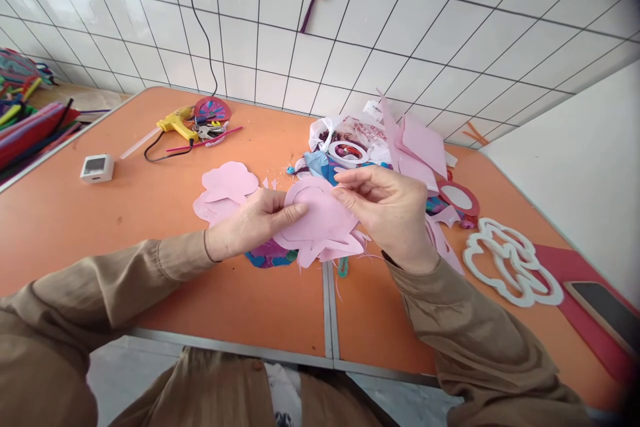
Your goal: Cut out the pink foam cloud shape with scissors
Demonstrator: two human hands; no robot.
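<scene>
My left hand (255,220) is closed on a pink paper cutout (320,210), its thumb lying flat across the front. A curved cut line runs near the cutout's left side, and its lower edge is jagged. My right hand (387,210) pinches at the upper right edge of the same cutout with thumb and forefinger. Just left of it, partly behind my left hand, lie pink cloud-shaped pieces (230,183). Below the cutout a blue and purple patterned piece (270,255) shows in part on the table.
The orange table (175,287) meets a tiled wall. At back left are a yellow glue gun (177,125) with its cord and a small white box (97,168). Pink sheets (423,147) and a plastic bag (363,133) stand behind my hands. White cloud-shaped frames (505,263) and a phone (603,310) lie right.
</scene>
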